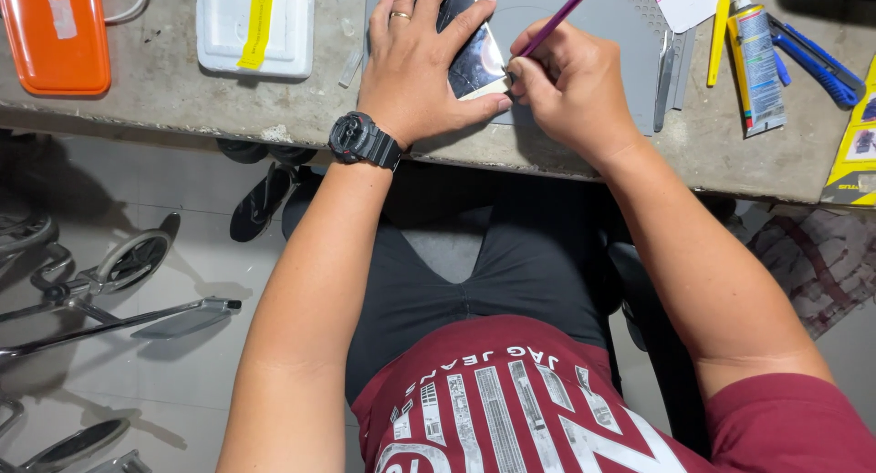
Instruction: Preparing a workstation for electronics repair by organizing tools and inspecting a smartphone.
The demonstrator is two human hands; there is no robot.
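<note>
While the left hand [415, 67] lies flat with fingers spread over a phone [474, 58], pinning it down on a grey work mat [611, 35], the right hand [570, 85] is pinched tight around a thin purple tool [554, 21], held like a pen. The tool's lower tip meets the phone's right edge, right by the left thumb, and its upper end tilts up and away to the right. Phone sits near the front edge of a rough concrete bench [164, 99], mostly covered by the left hand, so only its glossy dark face and pale lower corner show. There's a black watch [362, 140] on the left wrist and a ring on one finger.

Around it: metal tweezers [666, 72] just right of the right hand on the mat, a glue tube [757, 58] and a blue utility knife [817, 62] further right, a white tray [255, 26] and an orange case [55, 35] well off to the left.
</note>
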